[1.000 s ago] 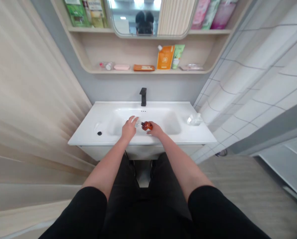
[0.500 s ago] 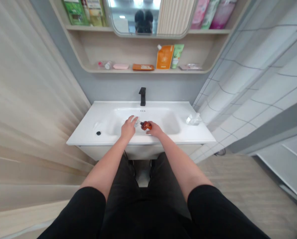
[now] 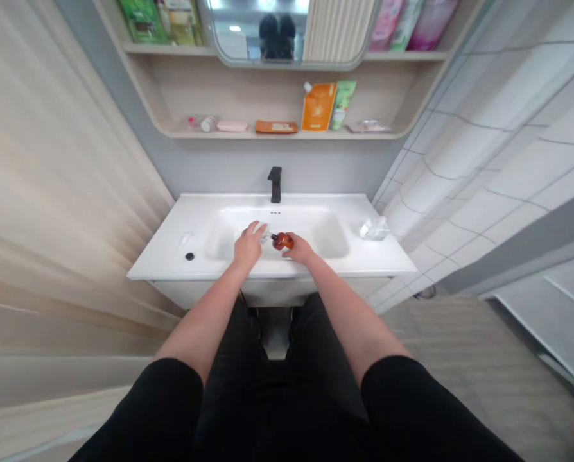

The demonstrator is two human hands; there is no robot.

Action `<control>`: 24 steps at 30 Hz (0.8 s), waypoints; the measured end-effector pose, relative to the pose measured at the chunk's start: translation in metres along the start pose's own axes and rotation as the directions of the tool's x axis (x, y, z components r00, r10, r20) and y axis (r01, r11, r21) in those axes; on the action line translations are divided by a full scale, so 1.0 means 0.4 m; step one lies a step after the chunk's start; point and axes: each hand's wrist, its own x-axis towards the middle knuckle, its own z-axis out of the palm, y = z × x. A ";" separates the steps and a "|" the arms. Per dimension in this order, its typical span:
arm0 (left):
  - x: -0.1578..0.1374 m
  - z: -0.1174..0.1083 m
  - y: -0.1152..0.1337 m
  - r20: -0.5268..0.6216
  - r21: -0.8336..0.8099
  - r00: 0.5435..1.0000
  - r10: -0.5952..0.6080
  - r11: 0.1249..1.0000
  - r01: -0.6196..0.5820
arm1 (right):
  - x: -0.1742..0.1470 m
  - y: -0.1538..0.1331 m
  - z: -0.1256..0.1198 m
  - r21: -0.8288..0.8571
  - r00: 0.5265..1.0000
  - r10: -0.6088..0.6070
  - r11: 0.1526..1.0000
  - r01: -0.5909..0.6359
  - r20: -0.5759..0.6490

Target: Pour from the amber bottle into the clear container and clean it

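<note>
Over the white sink basin (image 3: pixel 323 231), my right hand (image 3: pixel 298 248) is closed round a small amber bottle (image 3: pixel 283 241). The bottle lies tilted on its side, its dark neck pointing left. My left hand (image 3: pixel 248 246) grips a small clear container (image 3: pixel 264 236), its fingers curled over the far side. The bottle's neck is at the clear container's mouth; whether they touch I cannot tell. A small round black cap (image 3: pixel 189 256) lies on the counter left of the basin, with a faint clear piece (image 3: pixel 187 240) behind it.
A black faucet (image 3: pixel 275 185) rises behind the basin. Clear plastic containers (image 3: pixel 374 228) stand on the right counter. Above, a shelf (image 3: pixel 210 133) holds an orange pouch (image 3: pixel 318 106), a green tube (image 3: pixel 343 104) and a pink bar-shaped item (image 3: pixel 232 126). A curtain (image 3: pixel 51 192) hangs on the left.
Both hands keep almost the same position, with the amber bottle still tilted toward the clear container. The camera view has shifted very slightly.
</note>
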 end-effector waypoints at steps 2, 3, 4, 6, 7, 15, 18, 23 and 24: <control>0.001 0.001 0.000 0.002 -0.002 1.000 -0.003 1.000 0.003 | 0.000 0.000 0.000 0.003 1.000 0.001 1.000 -0.001 -0.006; 0.002 0.001 0.000 0.001 -0.001 1.000 -0.005 1.000 0.005 | 0.000 0.000 -0.001 0.006 1.000 0.001 1.000 -0.001 -0.007; 0.003 0.002 0.000 0.000 0.002 1.000 -0.004 1.000 0.004 | -0.001 0.000 -0.001 0.010 1.000 0.001 1.000 -0.001 -0.007; 0.004 0.004 -0.002 -0.006 0.016 1.000 0.004 1.000 -0.004 | -0.001 -0.001 -0.002 0.018 1.000 0.006 1.000 -0.006 -0.009; 0.005 0.004 -0.003 -0.009 0.024 1.000 0.012 1.000 -0.012 | -0.001 -0.001 -0.003 0.022 1.000 0.007 1.000 -0.007 -0.008; 0.013 -0.006 0.005 0.011 0.015 1.000 0.015 1.000 -0.015 | -0.003 -0.004 -0.007 0.029 1.000 0.001 1.000 0.000 -0.026; 0.019 -0.014 0.011 0.008 0.009 1.000 0.022 1.000 -0.022 | -0.005 -0.004 -0.008 0.043 1.000 0.001 0.999 0.000 -0.030; 0.034 -0.028 0.015 0.004 0.024 0.999 0.044 0.999 -0.045 | -0.006 0.002 -0.006 0.061 0.998 -0.009 0.998 0.013 -0.068; 0.037 -0.031 0.016 0.007 0.029 0.999 0.047 0.998 -0.047 | -0.007 0.003 -0.005 0.065 0.997 -0.013 0.998 0.018 -0.075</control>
